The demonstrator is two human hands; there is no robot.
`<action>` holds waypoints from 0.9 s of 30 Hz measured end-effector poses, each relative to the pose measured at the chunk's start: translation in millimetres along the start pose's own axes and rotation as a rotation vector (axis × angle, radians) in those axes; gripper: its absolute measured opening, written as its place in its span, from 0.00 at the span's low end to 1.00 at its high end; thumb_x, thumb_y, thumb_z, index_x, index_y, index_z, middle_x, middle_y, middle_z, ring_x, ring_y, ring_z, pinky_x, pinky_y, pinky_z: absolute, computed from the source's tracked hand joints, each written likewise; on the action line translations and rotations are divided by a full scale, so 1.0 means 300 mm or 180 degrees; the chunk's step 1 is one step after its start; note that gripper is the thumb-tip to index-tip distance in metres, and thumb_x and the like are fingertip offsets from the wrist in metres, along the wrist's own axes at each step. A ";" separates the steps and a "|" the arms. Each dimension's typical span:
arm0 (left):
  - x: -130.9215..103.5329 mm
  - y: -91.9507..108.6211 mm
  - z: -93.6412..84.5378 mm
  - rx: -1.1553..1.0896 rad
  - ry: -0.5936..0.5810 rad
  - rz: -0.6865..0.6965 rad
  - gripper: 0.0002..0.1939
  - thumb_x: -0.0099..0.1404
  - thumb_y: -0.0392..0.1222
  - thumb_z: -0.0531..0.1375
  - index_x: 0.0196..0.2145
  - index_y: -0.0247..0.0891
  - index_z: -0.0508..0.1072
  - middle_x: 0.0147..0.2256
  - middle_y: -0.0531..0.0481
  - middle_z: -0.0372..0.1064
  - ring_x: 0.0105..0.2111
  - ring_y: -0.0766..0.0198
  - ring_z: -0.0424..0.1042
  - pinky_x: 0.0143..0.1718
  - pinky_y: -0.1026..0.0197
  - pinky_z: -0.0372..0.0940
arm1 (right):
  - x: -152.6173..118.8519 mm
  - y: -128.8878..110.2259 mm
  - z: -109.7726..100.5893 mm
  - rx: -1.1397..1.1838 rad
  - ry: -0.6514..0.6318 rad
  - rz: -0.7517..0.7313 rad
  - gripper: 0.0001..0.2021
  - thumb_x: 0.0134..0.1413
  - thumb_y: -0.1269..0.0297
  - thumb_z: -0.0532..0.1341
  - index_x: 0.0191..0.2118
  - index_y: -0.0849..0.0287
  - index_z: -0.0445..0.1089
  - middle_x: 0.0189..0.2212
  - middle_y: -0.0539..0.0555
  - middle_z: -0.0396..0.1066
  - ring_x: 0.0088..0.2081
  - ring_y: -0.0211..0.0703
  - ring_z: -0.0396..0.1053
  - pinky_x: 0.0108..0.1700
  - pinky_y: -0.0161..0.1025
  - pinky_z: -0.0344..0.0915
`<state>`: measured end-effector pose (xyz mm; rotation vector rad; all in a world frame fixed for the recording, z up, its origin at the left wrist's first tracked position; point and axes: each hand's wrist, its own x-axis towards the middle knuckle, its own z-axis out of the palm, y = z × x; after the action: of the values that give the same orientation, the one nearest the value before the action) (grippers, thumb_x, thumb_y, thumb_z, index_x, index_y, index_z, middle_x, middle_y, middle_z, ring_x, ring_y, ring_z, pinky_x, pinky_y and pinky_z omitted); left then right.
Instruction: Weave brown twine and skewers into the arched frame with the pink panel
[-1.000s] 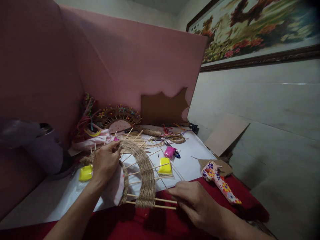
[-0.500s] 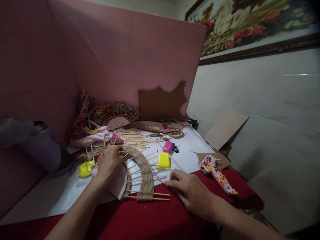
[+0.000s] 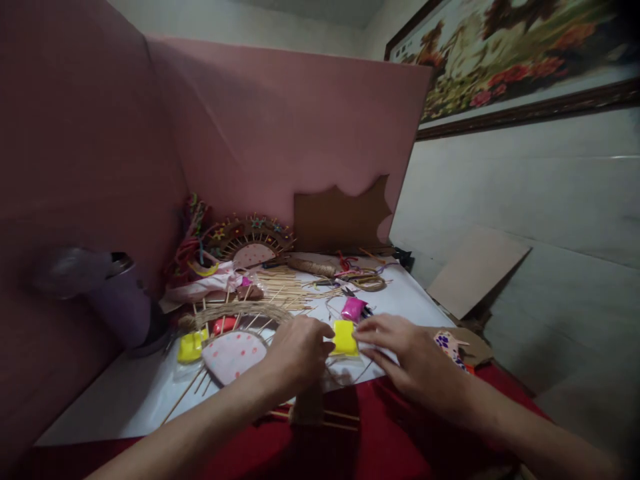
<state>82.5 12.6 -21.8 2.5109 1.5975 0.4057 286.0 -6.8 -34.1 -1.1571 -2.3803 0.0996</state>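
Observation:
A half-round frame of wooden sticks woven with brown twine (image 3: 235, 310) lies at the table's front edge. Its centre is a white fan-shaped piece with pink dots (image 3: 235, 357). My left hand (image 3: 303, 350) is over the right side of the woven band, fingers curled together at a loose twine end and hiding part of the weave. My right hand (image 3: 413, 360) is just right of a yellow clay packet (image 3: 345, 339), its fingers apart. A thin strand of twine loops below the packet between the hands. A magenta clay packet (image 3: 353, 308) lies behind.
Loose wooden sticks (image 3: 285, 290), a twine roll (image 3: 313, 267) and scissors (image 3: 367, 281) lie farther back. A decorated fan (image 3: 255, 233) leans near brown cardboard (image 3: 340, 217). At left stand a purple cup-like container (image 3: 123, 303) and another yellow packet (image 3: 193, 345). Flowered cloth (image 3: 450, 347) lies right.
My left hand has moved right, from the top of the woven frame to its right side. My right hand has opened its pinch on the strand and risen slightly. The view has shifted left.

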 end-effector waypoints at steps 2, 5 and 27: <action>0.053 -0.028 -0.049 0.0004 0.0038 -0.0046 0.10 0.59 0.41 0.58 0.34 0.42 0.80 0.28 0.46 0.77 0.29 0.60 0.73 0.30 0.62 0.60 | 0.104 0.048 -0.034 -0.0149 0.0136 0.0391 0.12 0.61 0.62 0.53 0.42 0.54 0.74 0.41 0.54 0.73 0.42 0.43 0.68 0.43 0.38 0.62; 0.170 -0.094 -0.125 0.0098 0.0281 -0.0202 0.12 0.61 0.41 0.55 0.38 0.40 0.79 0.34 0.44 0.77 0.34 0.60 0.74 0.33 0.62 0.61 | 0.277 0.128 -0.031 -0.0619 -0.0182 0.1033 0.13 0.59 0.61 0.54 0.41 0.53 0.75 0.42 0.52 0.74 0.42 0.44 0.70 0.41 0.36 0.61; 0.820 -0.358 0.124 0.0495 -0.0577 0.0300 0.17 0.65 0.44 0.57 0.51 0.37 0.67 0.50 0.43 0.66 0.44 0.57 0.69 0.43 0.49 0.67 | 0.476 0.282 0.138 -0.0843 -0.0326 0.1177 0.10 0.55 0.63 0.57 0.34 0.56 0.76 0.32 0.57 0.77 0.37 0.46 0.73 0.34 0.36 0.57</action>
<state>99.0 282.0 -47.7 2.6558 1.5001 0.0622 253.7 161.3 -36.9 -1.7482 -2.2870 -0.0370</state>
